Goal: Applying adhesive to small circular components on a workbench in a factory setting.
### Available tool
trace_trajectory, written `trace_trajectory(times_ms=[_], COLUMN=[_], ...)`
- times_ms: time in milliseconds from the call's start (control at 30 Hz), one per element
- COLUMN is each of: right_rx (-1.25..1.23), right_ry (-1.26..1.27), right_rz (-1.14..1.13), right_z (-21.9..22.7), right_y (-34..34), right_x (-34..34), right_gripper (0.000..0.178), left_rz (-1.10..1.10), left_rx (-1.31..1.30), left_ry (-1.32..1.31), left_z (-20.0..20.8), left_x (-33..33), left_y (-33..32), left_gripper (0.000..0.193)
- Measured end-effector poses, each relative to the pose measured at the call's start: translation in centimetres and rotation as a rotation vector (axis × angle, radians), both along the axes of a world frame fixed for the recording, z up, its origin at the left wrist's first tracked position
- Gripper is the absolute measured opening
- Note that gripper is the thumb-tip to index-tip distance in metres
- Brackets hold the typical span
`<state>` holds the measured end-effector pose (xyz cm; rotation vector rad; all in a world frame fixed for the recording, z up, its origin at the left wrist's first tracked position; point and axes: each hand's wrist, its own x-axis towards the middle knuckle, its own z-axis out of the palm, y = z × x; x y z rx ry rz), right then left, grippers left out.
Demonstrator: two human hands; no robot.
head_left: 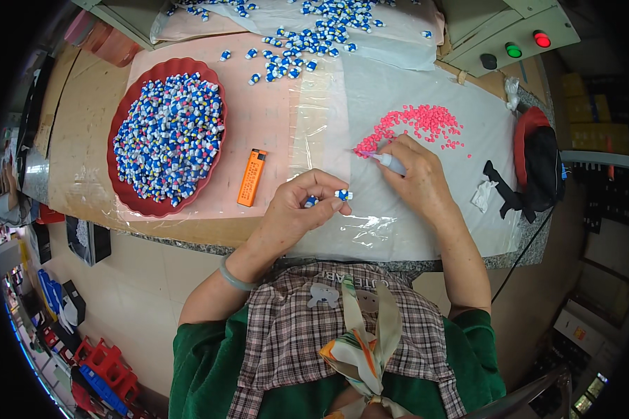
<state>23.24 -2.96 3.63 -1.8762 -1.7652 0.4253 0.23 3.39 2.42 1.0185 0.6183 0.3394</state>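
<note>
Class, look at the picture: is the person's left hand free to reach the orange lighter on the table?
Probably not without putting something down: the left hand already pinches a small blue-and-white piece in its fingers. The path itself looks open, since the orange lighter lies just beside it with nothing between.

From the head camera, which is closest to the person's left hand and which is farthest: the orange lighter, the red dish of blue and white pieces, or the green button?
1. The orange lighter, just to the left of the left hand on the plastic sheet.
2. The red dish of blue and white pieces, farther out to the left.
3. The green button, far off at the upper right on the grey box.
</note>
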Motion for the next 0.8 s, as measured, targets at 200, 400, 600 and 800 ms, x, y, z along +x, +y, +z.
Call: trace_trajectory(times_ms=[200,400,600,800], right_rx=[-0.011,-0.137,-0.150,-0.187], right_ry=[0.011,0.665,0.962,0.805], right_rz=[-0.013,-0.092,-0.013,-0.074], right_z=[0.3,0.7,1.7,2.0], right_y=[-0.1,-1.1,-1.8,-2.1], right_x=[-0.2,-0.5,-2.1,-3.5], right_gripper=[0.020,0.010,0.010,0.016], left_rz=[0.021,0.025,0.019,0.054], left_rx=[0.020,0.057,0.228,0.360], left_ry=[0.000,-0.006,0.025,0.026], left_z=[-0.1,0.0,-0.1,-0.2], left_x=[0.0,0.3,0.8,1.2], left_y=[-0.1,-0.1,-0.3,-0.6], left_gripper=[0.018,0.017,0.018,0.019])
